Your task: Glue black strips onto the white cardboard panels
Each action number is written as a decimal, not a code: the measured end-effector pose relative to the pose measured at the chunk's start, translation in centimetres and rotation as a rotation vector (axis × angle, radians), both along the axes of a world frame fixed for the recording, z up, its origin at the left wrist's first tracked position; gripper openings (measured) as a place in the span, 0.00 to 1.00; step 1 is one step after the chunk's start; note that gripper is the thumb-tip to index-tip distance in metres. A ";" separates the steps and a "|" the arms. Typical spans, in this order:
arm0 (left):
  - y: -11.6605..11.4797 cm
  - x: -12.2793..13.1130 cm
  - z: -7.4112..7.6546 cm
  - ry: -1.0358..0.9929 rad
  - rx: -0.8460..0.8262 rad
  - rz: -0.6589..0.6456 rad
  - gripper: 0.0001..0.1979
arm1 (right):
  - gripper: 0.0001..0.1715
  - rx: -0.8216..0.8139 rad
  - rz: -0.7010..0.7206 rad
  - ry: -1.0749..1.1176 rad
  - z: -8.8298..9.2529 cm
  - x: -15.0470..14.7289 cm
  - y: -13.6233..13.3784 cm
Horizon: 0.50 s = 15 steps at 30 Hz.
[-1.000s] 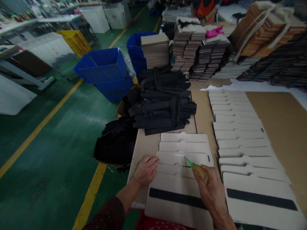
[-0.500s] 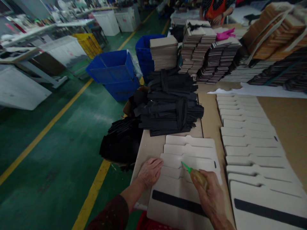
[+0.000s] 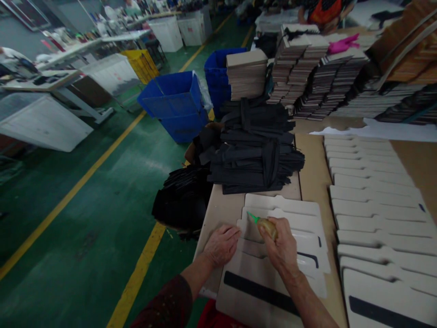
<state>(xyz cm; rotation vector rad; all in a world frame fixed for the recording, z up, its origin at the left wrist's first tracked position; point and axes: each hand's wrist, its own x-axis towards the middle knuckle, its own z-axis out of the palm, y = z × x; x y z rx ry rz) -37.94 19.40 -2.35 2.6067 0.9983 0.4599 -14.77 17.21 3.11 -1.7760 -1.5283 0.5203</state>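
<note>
My right hand point(image 3: 280, 246) is closed round a small glue bottle point(image 3: 267, 227) with a green nozzle point(image 3: 253, 217). The nozzle tip rests near the left end of a white shaped card point(image 3: 290, 214) in a fanned stack point(image 3: 280, 246) in front of me. Flat on the stack's left edge lies my left hand point(image 3: 221, 245), fingers together, holding nothing. The nearest card carries a black strip point(image 3: 259, 291).
A longer fanned row of white cards point(image 3: 372, 196) runs along the right of the brown table point(image 3: 310, 177). Bundles of black strips point(image 3: 256, 150) lie just beyond my stack. Tall piles of boards point(image 3: 307, 68) stand behind. Blue bins point(image 3: 170, 105) and green floor point(image 3: 85, 205) are left.
My right hand has moved the bottle left and farther up the stack, from the third card's middle to a higher card's left end. The left hand has stayed put. The view has shifted leftward.
</note>
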 end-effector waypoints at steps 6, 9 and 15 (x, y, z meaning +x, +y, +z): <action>0.0 -0.1 -0.1 0.006 -0.006 0.003 0.18 | 0.15 -0.029 -0.046 -0.111 0.2 0.8 -0.3; 0.0 -0.1 -0.1 0.004 0.004 0.006 0.18 | 0.14 -0.027 0.001 -0.102 0.5 0.0 -0.1; 0.0 0.0 -0.2 -0.007 0.018 0.007 0.18 | 0.13 -0.040 0.005 -0.150 1.0 -0.2 0.2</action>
